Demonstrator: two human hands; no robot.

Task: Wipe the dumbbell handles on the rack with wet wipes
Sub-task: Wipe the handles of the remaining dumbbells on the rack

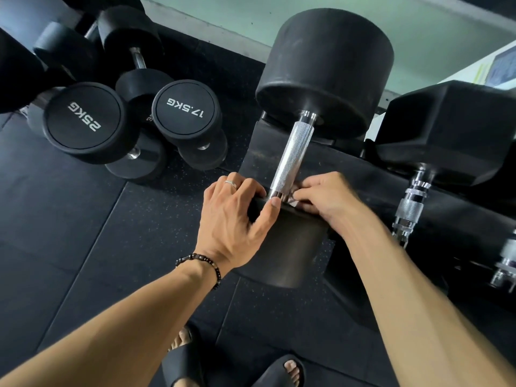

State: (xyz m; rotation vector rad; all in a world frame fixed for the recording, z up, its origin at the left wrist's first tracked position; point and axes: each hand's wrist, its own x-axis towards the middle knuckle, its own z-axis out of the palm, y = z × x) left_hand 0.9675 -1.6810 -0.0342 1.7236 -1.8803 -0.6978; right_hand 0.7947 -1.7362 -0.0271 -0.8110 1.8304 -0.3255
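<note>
A big black round dumbbell lies on the rack (346, 169) with its knurled chrome handle (293, 157) pointing away from me. My left hand (234, 216) grips the rim of the near weight head (290, 247), thumb beside the handle's base. My right hand (326, 196) pinches a small crumpled wet wipe (293, 195) against the near end of the handle. The far weight head (326, 71) rises at the top of the view.
A hexagonal dumbbell (452, 129) with a chrome handle sits on the rack to the right. Dumbbells marked 25KG (83, 118) and 17.5KG (185, 107) lie on the rubber floor at left with others. My sandalled feet (231, 364) stand below.
</note>
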